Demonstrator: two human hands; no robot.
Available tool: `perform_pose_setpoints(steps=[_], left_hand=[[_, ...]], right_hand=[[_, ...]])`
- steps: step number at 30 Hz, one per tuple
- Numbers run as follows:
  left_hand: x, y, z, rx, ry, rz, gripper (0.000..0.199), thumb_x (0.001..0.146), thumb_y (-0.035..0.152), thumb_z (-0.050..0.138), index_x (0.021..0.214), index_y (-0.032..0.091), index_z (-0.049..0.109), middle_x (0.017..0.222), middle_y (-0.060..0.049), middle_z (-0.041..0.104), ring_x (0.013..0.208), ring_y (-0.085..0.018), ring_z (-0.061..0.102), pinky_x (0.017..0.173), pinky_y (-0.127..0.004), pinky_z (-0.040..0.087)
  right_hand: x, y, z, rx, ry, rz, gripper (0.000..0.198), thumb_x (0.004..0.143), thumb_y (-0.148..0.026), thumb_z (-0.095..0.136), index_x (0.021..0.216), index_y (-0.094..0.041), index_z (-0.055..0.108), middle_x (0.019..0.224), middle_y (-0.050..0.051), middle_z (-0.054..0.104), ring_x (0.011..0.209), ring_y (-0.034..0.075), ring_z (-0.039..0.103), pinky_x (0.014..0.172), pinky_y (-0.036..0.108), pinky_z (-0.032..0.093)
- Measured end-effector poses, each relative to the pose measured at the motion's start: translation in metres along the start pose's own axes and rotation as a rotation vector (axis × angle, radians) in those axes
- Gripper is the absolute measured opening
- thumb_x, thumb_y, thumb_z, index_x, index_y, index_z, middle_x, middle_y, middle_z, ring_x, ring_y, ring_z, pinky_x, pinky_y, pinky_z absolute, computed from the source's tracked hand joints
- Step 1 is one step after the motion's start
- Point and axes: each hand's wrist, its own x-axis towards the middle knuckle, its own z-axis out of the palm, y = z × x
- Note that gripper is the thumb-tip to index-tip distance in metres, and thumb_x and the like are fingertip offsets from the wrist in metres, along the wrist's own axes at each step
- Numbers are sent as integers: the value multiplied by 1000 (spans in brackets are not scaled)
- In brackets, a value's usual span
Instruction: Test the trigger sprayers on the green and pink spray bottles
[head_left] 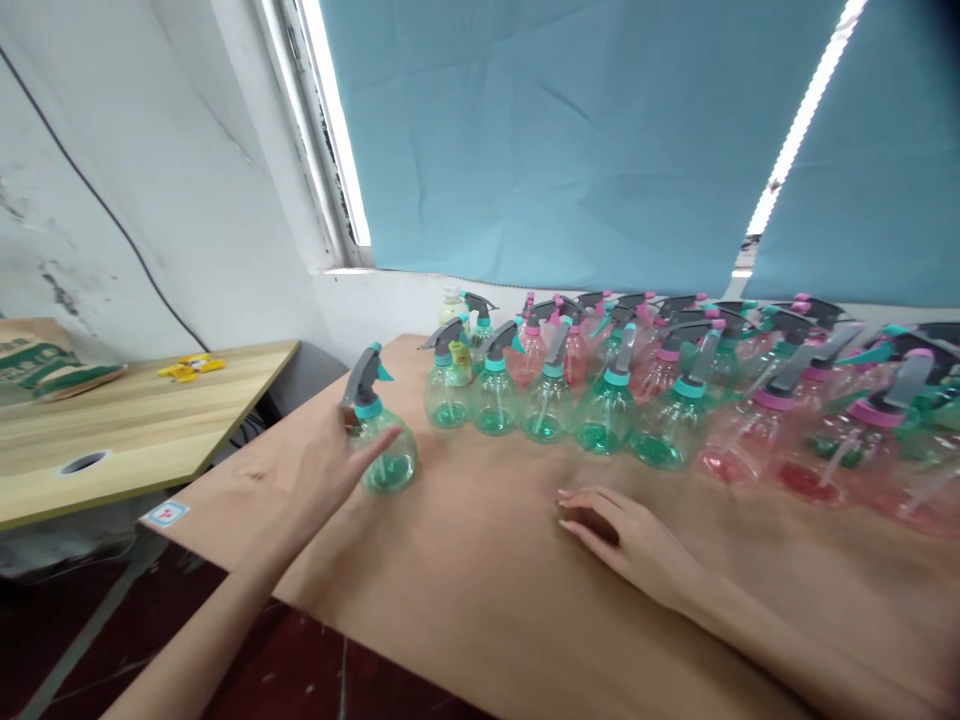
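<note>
My left hand (330, 462) is wrapped round the body of a clear green spray bottle (394, 465) at the table's left side. Its thumb lies across the front of the bottle, and the other fingers are mostly hidden behind. The bottle has a grey trigger head and a turquoise collar, and it stands about upright. On the bare wood to the right rests my right hand (634, 540), fingers loosely curved and apart from the thumb, with nothing between them. Nearest to it, a row of green spray bottles (604, 420) stands just beyond.
Several pink spray bottles (810, 465) crowd the right and back of the brown table (465, 590). A pale yellow-green bottle (452, 308) stands at the back. Left, a separate wooden desk (142, 430) holds yellow items (191, 367) and a printed sack (45, 365). A blue curtain (562, 140) hangs behind.
</note>
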Motion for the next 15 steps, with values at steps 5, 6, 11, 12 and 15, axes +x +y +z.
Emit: perform_pose_setpoints(steps=[5,6,11,12,15], left_hand=[[-44,46,16,3,-51,213,48,77,65,59,93,21,53,85,-6,64,86,-30,64,80,-45,50],[-50,56,24,-6,-55,239,48,77,67,57,92,21,53,84,-6,64,85,-30,65,79,-45,50],[-76,112,60,26,-179,392,51,75,69,60,96,22,53,82,-8,63,77,-30,64,65,-43,50],[-81,124,66,8,-218,422,49,77,68,59,96,23,53,81,-8,63,76,-30,64,63,-42,50],[-94,155,82,-68,-293,489,40,78,60,60,89,23,51,84,-8,63,77,-29,65,62,-41,50]], right_hand=[[1,-12,-3,68,-76,117,45,86,-47,65,125,-26,56,132,10,60,122,30,58,103,53,46],[1,-16,-5,85,-102,148,58,82,-52,69,131,-26,52,137,12,57,126,31,54,105,55,44],[1,-26,-21,216,-144,215,94,71,-56,77,148,-24,33,150,16,42,137,36,41,109,59,37],[0,-26,-25,250,-120,202,95,71,-54,78,149,-25,31,150,15,42,138,35,40,109,59,37],[-9,-21,-41,338,-58,175,96,70,-47,82,148,-26,30,147,14,46,134,34,45,107,56,41]])
